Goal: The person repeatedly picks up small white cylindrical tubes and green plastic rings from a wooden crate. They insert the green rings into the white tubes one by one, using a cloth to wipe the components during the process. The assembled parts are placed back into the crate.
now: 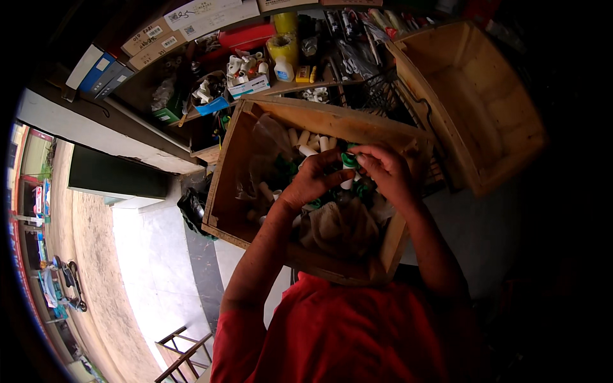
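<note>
Over a wooden box, my left hand [314, 180] has its fingers closed around a small white tube with a green top [348, 173]. Thumb and fingertips of my right hand [387, 171] pinch at the green part from the other side. My fingers partly hide the tube, so its exact kind is unclear. The wooden box [223, 191] under my hands holds several white cylinders [305, 150], green pieces [286, 167] and a clear plastic bag [267, 142]. A crumpled beige cloth [338, 231] lies at the box's near side.
At the right stands a second wooden box [476, 96], tilted. Behind the first box, a shelf bears a carton of white fittings [249, 84], a white bottle [283, 69] and a yellow roll [282, 47]. A wooden stool [185, 354] is at the lower left, near a bright doorway.
</note>
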Tool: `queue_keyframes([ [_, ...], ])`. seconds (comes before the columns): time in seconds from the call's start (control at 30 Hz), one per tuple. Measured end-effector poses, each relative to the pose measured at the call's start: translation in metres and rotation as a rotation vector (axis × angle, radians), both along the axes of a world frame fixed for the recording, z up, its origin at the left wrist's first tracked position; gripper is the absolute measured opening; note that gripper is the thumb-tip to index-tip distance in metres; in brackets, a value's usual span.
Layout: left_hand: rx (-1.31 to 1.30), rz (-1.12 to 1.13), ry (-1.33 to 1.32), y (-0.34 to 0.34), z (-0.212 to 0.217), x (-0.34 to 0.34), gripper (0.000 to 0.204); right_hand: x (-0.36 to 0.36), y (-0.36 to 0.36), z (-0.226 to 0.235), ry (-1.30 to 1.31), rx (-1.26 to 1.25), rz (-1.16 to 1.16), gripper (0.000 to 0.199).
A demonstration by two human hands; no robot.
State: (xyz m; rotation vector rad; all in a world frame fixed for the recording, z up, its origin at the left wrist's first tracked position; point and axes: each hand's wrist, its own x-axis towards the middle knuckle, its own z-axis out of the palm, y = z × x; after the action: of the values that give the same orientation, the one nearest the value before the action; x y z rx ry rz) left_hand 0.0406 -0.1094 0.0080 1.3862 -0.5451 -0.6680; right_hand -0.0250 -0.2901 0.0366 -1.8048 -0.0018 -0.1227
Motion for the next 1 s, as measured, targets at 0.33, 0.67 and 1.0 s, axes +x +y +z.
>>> queue_keyframes([
  [0.33,-0.032,0.002,0.035,-0.002,0.004,0.000,0.025,0.003,-0.005,-0.006,0.007,-0.021,-0.038,0.013],
  [0.67,0.081,0.031,-0.071,0.000,-0.012,0.007,0.019,0.005,-0.005,-0.009,0.053,-0.040,-0.026,0.011],
  [1.0,-0.003,0.080,-0.011,-0.004,-0.032,0.011,0.027,0.006,-0.002,-0.026,-0.007,-0.098,-0.066,0.010],
])
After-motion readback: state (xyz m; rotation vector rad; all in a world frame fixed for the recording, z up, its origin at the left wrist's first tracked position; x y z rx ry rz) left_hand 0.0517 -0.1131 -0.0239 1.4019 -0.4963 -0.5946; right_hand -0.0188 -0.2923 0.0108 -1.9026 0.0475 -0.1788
